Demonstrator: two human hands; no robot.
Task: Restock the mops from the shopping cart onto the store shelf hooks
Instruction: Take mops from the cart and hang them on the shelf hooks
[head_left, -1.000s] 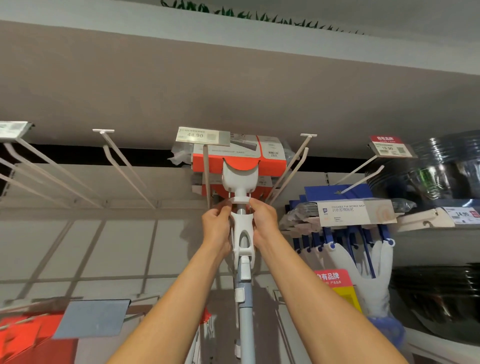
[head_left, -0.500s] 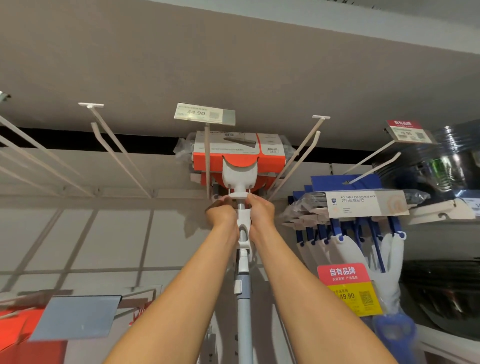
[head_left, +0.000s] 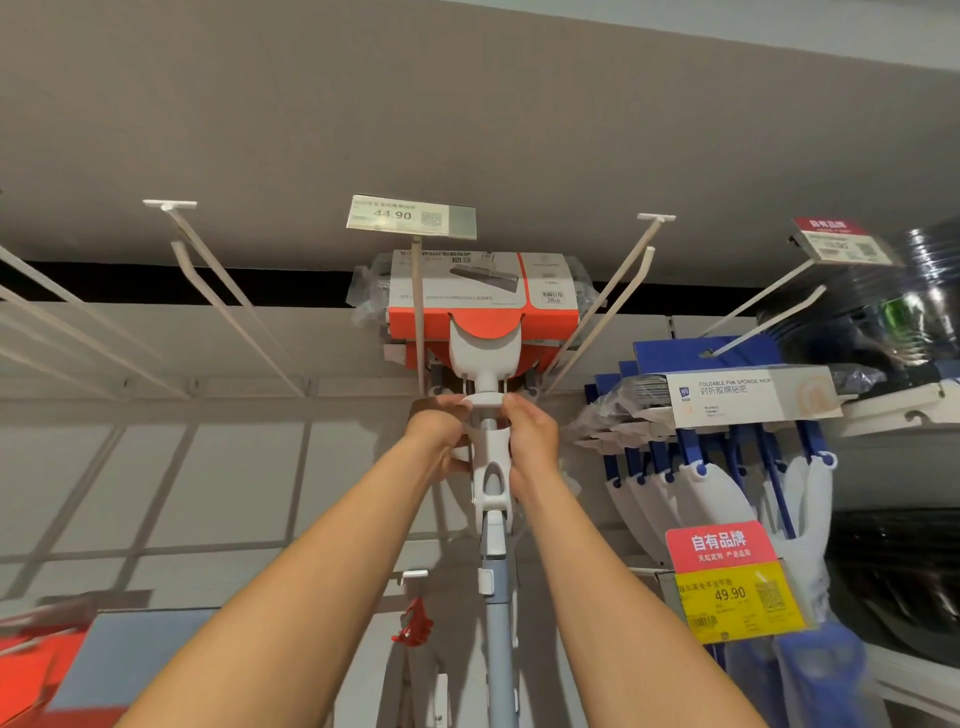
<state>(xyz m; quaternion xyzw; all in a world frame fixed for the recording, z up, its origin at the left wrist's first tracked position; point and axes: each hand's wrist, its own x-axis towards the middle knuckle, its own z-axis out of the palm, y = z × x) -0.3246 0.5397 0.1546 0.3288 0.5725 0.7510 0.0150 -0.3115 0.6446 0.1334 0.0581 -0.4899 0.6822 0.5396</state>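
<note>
I have both hands up at the neck of the mop (head_left: 491, 467), which hangs straight above me: its long axis runs from the grey-blue pole at 6 o'clock up to the head in its orange-and-white sleeve (head_left: 483, 296) at 12 o'clock. My left hand (head_left: 441, 439) curls around the white joint from the 9 o'clock side and my right hand (head_left: 530, 441) from the 3 o'clock side, fingers wrapped on the plastic just under the collar, each about equally near. The head sits under the 44.90 price tag (head_left: 410, 216), by the hook (head_left: 417, 312) that carries that tag; whether the mop is fully seated on the prong I cannot tell, since the sleeve covers the hanging point. So the relation that matters lies directly over my hands at 12 o'clock: any settling or release would, I judge, run along that vertical line. At 3 o'clock hang the blue sponge mops (head_left: 727, 410), near but apart; the bare hooks (head_left: 228, 296) stand at 10 o'clock.
</note>
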